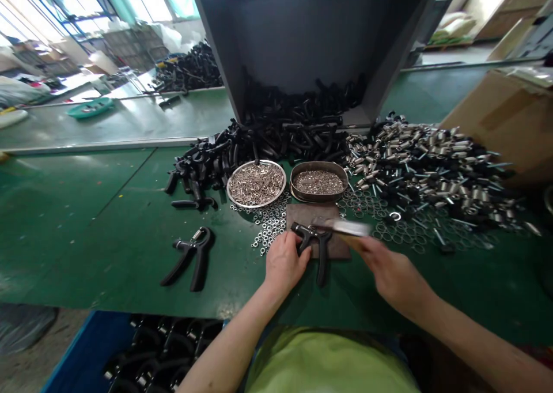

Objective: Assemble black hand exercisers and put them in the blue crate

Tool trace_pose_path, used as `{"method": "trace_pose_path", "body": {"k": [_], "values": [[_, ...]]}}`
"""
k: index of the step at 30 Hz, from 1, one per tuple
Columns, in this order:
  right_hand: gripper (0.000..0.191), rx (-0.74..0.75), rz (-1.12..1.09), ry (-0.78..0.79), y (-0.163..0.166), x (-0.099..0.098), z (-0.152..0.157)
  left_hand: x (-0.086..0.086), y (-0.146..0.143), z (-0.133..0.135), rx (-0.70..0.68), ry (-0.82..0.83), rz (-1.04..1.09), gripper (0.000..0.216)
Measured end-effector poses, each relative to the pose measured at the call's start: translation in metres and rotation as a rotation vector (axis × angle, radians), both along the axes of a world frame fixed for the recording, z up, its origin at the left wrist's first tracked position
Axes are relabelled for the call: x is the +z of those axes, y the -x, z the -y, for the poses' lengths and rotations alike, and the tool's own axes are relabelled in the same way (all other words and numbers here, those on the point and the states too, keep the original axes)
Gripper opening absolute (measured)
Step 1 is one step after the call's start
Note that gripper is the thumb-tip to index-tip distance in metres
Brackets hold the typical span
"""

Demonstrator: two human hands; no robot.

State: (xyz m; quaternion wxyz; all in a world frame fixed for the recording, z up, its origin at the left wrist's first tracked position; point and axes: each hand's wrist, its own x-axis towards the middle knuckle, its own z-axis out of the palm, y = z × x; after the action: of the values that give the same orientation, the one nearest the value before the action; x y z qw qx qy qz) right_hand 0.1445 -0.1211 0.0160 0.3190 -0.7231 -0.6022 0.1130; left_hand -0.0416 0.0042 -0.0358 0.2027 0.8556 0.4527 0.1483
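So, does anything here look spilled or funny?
The grey bin lies tipped on its side, with black handles heaped from its mouth onto the green table. That looks spilled, but might be on purpose.

the nearer hand gripper (323, 260) is black with silvery metal at its top, and the second hand gripper (199, 271) matches. the blurred hammer (352, 228) shows silvery grey and tan. the pad (296, 211) is brownish grey, the workbench (86, 249) green, the bin (311, 36) dark grey, the dish (256, 206) silvery, the carton (488, 113) brown, the crate (99, 331) blue, the shirt (328, 364) plain lime green.
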Motion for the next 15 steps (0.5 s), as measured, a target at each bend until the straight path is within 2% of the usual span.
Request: {"method": "trace_pose_path", "body": {"k": [2, 3, 6, 8, 12, 15], "values": [[0.039, 0.092, 0.05, 0.22, -0.001, -0.004, -0.008, 0.001, -0.001, -0.001, 0.001, -0.002, -0.034, 0.01], [0.039, 0.106, 0.049, 0.256, -0.001, -0.003, -0.011, 0.002, -0.002, -0.001, 0.001, -0.004, -0.045, 0.01], [0.04, 0.057, 0.02, 0.124, 0.0, 0.005, -0.012, 0.004, -0.003, -0.003, 0.011, -0.011, -0.073, 0.012], [0.04, 0.027, 0.058, 0.095, 0.0, 0.002, -0.009, 0.004, -0.003, -0.004, 0.011, -0.014, -0.096, 0.014], [0.04, 0.106, 0.191, 0.27, -0.008, -0.02, -0.006, 0.007, -0.005, -0.007, -0.023, 0.002, -0.148, 0.019], [0.038, 0.068, 0.329, 0.147, -0.019, -0.035, 0.0, 0.013, 0.006, -0.018, -0.034, -0.013, -0.135, 0.016]]}}
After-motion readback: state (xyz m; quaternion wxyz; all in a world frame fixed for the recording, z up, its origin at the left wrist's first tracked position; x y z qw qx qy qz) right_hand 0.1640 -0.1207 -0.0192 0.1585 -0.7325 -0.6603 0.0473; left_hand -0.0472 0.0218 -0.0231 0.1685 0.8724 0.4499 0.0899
